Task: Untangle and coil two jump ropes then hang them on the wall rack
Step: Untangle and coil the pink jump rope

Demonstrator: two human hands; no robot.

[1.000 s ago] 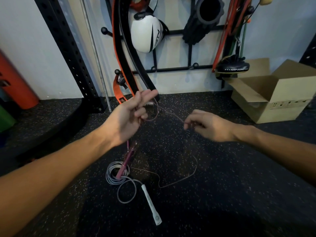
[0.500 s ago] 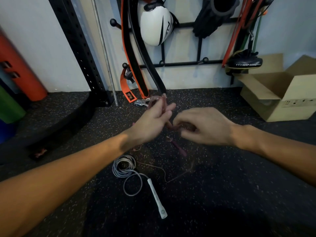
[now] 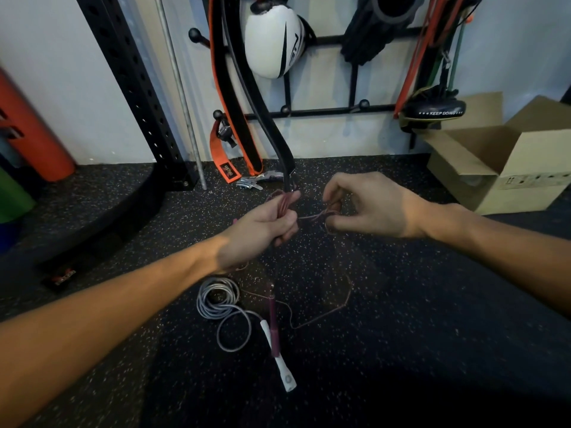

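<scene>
My left hand (image 3: 262, 228) grips a bundle of loops of the thin pink jump rope (image 3: 312, 217). My right hand (image 3: 367, 205) pinches the same pink cord a short way to the right, so a short stretch runs between my hands. The rest of the pink cord trails down to the floor, and its dark pink handle (image 3: 273, 327) hangs over the white handle (image 3: 282, 366) of the grey jump rope (image 3: 217, 299). That grey rope lies coiled on the floor below my left wrist. The black wall rack (image 3: 321, 111) with ball-tipped pegs is straight ahead.
On the rack hang an orange-and-black belt (image 3: 225, 97), a white glove (image 3: 272, 44), a foam roller and resistance bands (image 3: 414, 66). An open cardboard box (image 3: 506, 162) stands at the right. A black perforated upright (image 3: 133, 88) and an orange cylinder (image 3: 34, 134) are at the left.
My left hand has closed from open fingers into a fist around the gathered pink loops. My right hand came in close, then drew slightly right. The pink handle swung down over the white handle.
</scene>
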